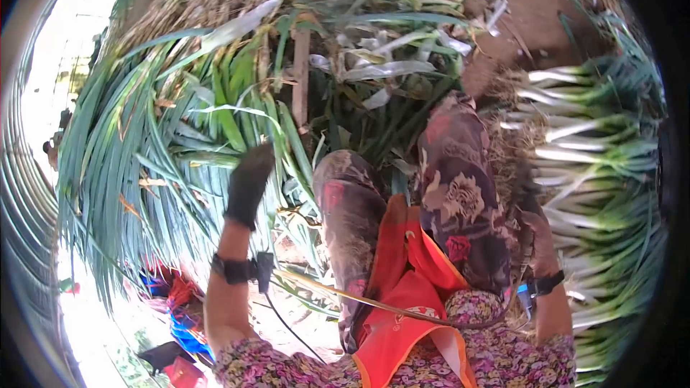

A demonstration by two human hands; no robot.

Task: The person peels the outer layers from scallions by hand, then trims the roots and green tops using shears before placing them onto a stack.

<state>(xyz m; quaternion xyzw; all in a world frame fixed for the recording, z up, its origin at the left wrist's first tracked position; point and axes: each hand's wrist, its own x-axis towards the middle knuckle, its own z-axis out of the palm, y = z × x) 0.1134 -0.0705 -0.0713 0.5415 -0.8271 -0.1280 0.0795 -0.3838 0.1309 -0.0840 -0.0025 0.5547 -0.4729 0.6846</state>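
Note:
My left hand [250, 183], in a dark glove, is over the long green leaves of a large pile of leeks [165, 151]. Its fingers blend into one dark shape, and whether they hold a leaf is unclear. On the other side, my right hand [535, 233] is low beside my knee, next to the roots and white stems of leeks laid in a row [575, 152]. Its fingers are blurred against the dark roots, so what they hold, if anything, cannot be made out.
Loose peeled leaves [388, 68] lie beyond my knees, beside a wooden stick [300, 79]. Brown soil [539, 11] shows at the upper right. A red cloth [410, 302] covers my lap. Blue and red bundled material [183, 312] lies at the lower left.

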